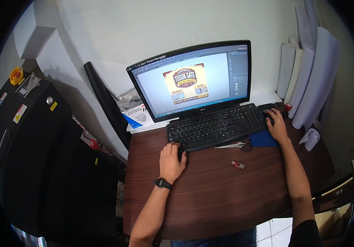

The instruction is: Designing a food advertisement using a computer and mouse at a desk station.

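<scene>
Two hands | left hand flat at black keyboard corner | right hand cupping mouse

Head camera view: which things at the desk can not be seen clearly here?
- Mouse: under the right hand, only its dark front edge shows.
- Left hand: fingertips lie at the keyboard corner; which key, if any, is touched is too small to tell.
- Scissors: the keyboard's front edge hides their blades partly.
- Small red stick: too small to tell details.
- Paper rolls: tops cut by the picture rim.
</scene>
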The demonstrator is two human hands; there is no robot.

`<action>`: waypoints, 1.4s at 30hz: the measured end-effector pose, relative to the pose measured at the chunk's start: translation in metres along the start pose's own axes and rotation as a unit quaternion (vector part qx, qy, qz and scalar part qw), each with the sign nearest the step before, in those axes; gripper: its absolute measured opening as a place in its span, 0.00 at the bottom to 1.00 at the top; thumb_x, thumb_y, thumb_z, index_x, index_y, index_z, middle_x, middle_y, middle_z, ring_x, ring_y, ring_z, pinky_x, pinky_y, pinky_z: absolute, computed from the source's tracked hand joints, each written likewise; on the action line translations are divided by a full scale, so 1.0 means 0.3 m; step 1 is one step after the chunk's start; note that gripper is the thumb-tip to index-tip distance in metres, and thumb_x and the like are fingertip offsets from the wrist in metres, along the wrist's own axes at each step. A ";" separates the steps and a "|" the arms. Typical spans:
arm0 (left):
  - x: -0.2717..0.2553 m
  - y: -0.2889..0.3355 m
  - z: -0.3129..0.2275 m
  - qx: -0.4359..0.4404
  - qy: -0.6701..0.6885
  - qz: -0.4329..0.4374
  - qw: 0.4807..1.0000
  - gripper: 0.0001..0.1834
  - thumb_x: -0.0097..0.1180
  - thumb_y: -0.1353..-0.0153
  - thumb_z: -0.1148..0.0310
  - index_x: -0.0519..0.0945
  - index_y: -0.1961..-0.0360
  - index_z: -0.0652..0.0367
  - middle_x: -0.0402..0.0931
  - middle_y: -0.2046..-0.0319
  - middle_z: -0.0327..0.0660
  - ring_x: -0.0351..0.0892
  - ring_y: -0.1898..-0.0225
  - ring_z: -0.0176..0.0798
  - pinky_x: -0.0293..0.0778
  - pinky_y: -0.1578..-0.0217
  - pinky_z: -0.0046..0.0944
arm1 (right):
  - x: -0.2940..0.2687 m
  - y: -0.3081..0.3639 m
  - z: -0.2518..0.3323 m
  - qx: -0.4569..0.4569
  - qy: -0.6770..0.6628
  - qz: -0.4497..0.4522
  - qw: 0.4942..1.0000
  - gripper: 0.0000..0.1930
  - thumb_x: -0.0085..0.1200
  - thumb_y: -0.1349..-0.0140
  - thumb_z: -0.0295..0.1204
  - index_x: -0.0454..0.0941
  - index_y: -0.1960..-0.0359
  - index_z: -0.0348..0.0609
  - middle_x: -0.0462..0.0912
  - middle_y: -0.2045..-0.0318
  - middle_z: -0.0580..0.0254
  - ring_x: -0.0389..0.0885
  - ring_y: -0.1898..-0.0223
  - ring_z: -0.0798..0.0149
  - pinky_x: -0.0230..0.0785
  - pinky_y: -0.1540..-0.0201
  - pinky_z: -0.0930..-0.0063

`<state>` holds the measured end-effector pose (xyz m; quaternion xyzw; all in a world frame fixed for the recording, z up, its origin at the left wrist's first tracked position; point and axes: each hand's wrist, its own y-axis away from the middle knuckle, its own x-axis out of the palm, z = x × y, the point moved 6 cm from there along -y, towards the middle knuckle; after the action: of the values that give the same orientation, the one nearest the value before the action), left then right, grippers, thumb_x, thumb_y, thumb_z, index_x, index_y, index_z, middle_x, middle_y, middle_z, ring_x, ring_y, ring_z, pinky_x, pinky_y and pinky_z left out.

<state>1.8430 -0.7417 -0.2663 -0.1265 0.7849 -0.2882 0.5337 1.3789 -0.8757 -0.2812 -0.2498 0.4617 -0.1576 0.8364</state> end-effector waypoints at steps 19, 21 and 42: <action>0.000 -0.003 0.007 -0.015 -0.001 -0.012 1.000 0.20 0.66 0.38 0.69 0.78 0.46 0.62 0.76 0.51 0.49 0.75 0.49 0.55 0.71 0.47 0.50 | -0.012 0.000 0.006 -0.005 0.008 -0.013 1.000 0.19 0.57 0.35 0.27 0.80 0.42 0.42 0.76 0.37 0.46 0.73 0.35 0.43 0.68 0.31 0.56; -0.001 -0.002 0.008 -0.013 0.000 -0.016 1.000 0.20 0.66 0.38 0.69 0.79 0.47 0.62 0.76 0.52 0.49 0.76 0.49 0.55 0.71 0.48 0.50 | -0.010 0.001 0.007 -0.010 0.006 -0.017 1.000 0.20 0.57 0.35 0.27 0.80 0.42 0.42 0.76 0.37 0.46 0.74 0.35 0.43 0.68 0.32 0.56; 0.048 0.007 -0.016 0.043 -0.011 0.160 0.986 0.40 0.62 0.35 0.40 0.74 0.28 0.50 0.51 0.21 0.56 0.46 0.19 0.62 0.42 0.24 0.66 | -0.006 0.000 0.001 -0.009 0.005 -0.027 1.000 0.19 0.56 0.38 0.27 0.82 0.44 0.41 0.77 0.38 0.46 0.75 0.37 0.42 0.69 0.32 0.54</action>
<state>1.8331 -0.7458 -0.2772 0.0202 0.7762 -0.2311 0.5862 1.3782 -0.8746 -0.2797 -0.2687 0.4603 -0.1772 0.8274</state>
